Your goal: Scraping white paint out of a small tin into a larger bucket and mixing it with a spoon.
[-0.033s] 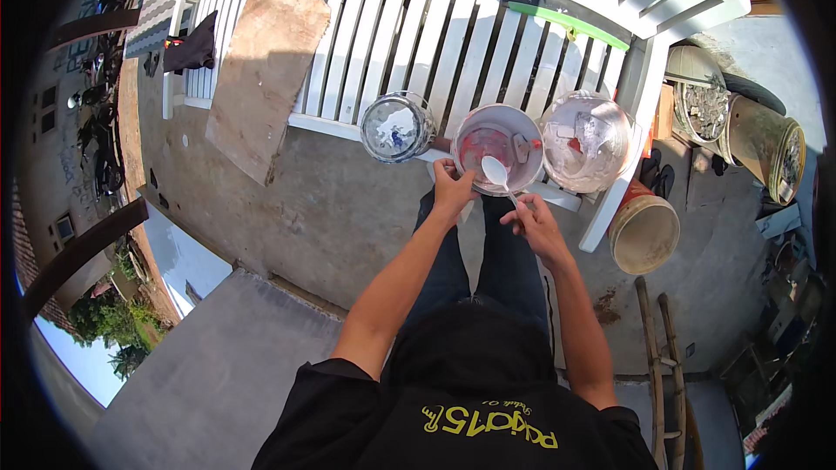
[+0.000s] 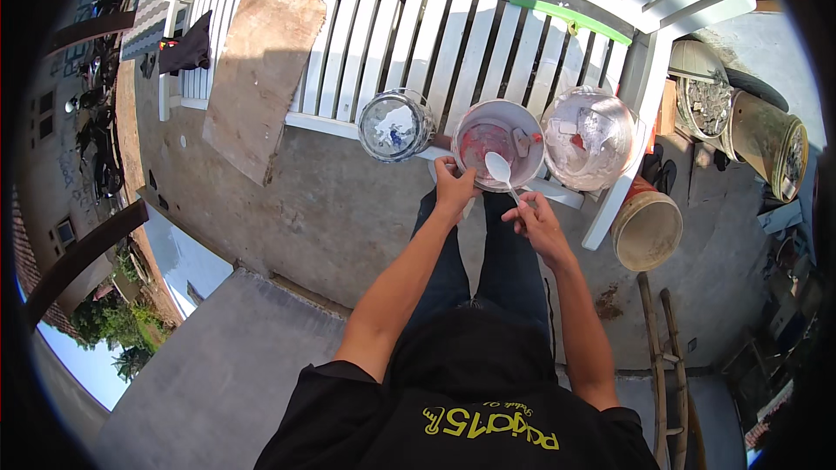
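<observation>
In my right hand [image 2: 536,228] is a white spoon [image 2: 500,169], its handle pinched between the fingers. The spoon's bowl reaches over the near side of a whitish bucket [image 2: 498,110] at the bench's front edge. Reddish-pink residue and a small pale block [image 2: 522,141] show inside that bucket. My left hand [image 2: 452,189] is closed on the same bucket's near-left rim, the thumb at the edge. Close on the left stands a bucket with white and blue matter [image 2: 396,128] in it. On the right is a pale, smeared bucket [image 2: 572,172] with white and red bits.
The buckets sit along a white slatted bench [image 2: 435,17]. A brown board [image 2: 266,61] leans across its left part, and a green-edged dark object [image 2: 570,17] lies farther back. On the floor to the right are a tipped bucket [image 2: 646,231] and a wooden ladder [image 2: 660,357].
The spoon's bowl has shifted very slightly up and to the right within the bucket. Both hands keep their holds.
</observation>
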{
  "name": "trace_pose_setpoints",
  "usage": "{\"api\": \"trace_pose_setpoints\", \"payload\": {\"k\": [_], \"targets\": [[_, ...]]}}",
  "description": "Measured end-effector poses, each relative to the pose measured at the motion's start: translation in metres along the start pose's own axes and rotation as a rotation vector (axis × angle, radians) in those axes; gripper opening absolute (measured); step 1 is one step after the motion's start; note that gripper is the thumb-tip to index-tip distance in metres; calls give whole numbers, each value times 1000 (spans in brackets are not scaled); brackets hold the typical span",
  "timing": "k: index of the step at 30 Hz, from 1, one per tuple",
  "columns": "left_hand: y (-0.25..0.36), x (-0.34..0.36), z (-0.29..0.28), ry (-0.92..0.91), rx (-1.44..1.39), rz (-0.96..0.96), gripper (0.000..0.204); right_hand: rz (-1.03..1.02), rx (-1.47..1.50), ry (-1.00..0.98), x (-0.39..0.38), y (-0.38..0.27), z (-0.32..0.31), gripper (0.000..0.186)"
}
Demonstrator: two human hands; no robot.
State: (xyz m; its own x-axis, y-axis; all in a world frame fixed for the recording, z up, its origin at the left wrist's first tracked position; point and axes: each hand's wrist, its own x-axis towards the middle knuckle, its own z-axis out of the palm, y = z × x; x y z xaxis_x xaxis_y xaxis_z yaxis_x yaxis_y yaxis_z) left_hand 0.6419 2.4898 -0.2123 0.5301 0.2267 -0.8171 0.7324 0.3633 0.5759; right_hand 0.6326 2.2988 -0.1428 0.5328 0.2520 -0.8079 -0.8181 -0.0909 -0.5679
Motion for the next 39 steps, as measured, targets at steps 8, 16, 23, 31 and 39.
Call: {"api": "trace_pose_setpoints", "payload": {"k": [8, 16, 23, 31, 39], "targets": [[-24, 29, -29, -32, -9, -59, 52, -52, -158, 414, 42, 24, 10, 18], [10, -4, -85, -126, 336, 119, 55, -401, -506, 695, 46, 37, 56, 20], [64, 51, -163, 115, 1201, 1023, 77, -332, -391, 842, 42, 58, 85, 20], [103, 88, -164, -313, 1652, 884, 84, -141, 411, 323, 27, 58, 123, 20], [108, 96, -160, -351, 1764, 874, 83, -49, 109, 273, 32, 71, 167, 21]]}}
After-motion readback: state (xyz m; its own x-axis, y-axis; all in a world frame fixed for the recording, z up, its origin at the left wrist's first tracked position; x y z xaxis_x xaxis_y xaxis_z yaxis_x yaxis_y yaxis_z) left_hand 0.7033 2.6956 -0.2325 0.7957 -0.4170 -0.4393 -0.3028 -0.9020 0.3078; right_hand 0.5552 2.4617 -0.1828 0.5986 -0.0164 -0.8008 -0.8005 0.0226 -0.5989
